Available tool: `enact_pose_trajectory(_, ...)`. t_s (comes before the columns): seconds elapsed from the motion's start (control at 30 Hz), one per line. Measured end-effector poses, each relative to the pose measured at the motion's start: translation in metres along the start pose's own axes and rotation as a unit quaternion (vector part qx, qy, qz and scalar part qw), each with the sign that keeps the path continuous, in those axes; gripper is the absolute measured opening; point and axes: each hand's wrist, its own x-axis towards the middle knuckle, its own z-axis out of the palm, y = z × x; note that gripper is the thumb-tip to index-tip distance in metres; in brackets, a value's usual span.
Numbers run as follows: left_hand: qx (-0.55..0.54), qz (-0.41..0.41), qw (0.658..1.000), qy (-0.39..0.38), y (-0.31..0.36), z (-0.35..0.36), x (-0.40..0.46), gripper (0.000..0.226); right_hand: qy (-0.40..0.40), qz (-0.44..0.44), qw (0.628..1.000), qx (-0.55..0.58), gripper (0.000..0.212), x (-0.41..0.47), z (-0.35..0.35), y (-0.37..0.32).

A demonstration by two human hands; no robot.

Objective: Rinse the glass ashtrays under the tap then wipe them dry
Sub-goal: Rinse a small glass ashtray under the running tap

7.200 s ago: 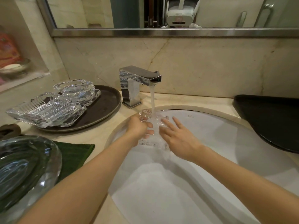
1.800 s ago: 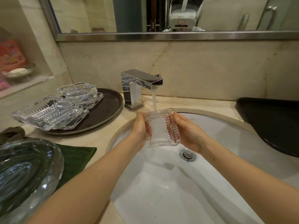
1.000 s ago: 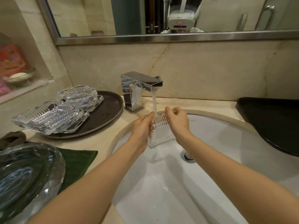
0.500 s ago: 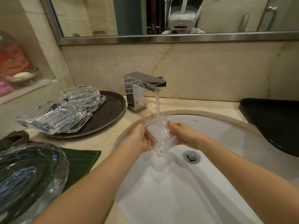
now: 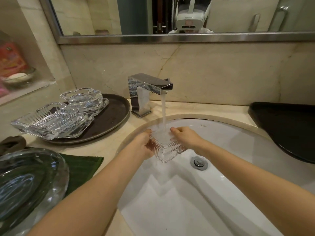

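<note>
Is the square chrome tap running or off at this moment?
Running. A white stream falls from the square chrome tap into the ribbed square glass ashtray, which the left hand and right hand hold over the white basin.

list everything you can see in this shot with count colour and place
ribbed ashtray: 1, clear glass, held over the basin under the running water
ashtrays on tray: several stacked, clear glass, exact count unclear
round tray: 1, dark brown, counter left of tap
tap: 1, chrome, behind the basin, running
basin: 1, white, centre
drain: 1, chrome, basin floor
green cloth: 1, counter near left
large glass dish: 1, clear, on the cloth
black tray: 1, counter right
mirror: 1, above the wall
left hand: holds ashtray's left side
right hand: holds its right side
</note>
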Motion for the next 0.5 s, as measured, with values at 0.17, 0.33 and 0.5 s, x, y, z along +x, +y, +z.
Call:
enact_pose_trajectory(0.17,0.008,-0.01,1.0,-0.014,-0.001,0.001,-0.002,0.036,-0.125,0.096,0.905,0.395,0.024,-0.007,-0.024,0.015)
enact_pose_trajectory(0.33,0.107,-0.038,0.992,-0.058,-0.002,-0.004,0.007,0.037,-0.144,0.045,0.85,0.505,0.042,-0.015,-0.026,-0.004)
enact_pose_trajectory(0.5,0.242,-0.048,0.965,-0.091,-0.007,-0.002,0.012,0.08,-0.089,0.051,0.91,0.401,0.039,-0.023,-0.009,-0.018)
